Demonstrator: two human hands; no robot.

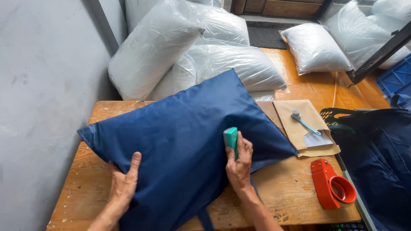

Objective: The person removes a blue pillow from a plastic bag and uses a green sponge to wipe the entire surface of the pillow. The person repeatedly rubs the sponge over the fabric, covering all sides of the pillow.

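teal brush point(231, 139) mostly behind fingers, blue crate point(396, 79) cut off

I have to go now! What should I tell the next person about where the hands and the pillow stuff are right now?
Left hand: flat on the near edge of the dark blue pillow, holding it down.
Right hand: grips a small teal brush pressed against the pillow's cover.
The pillow lies across the wooden table. To its right: a brown paper envelope with a light blue brush on it, and a red tape dispenser.
Behind the table: white pillows in clear plastic bags.
Done: pillow is inside its blue cover.
Left: it is not in a plastic bag yet.
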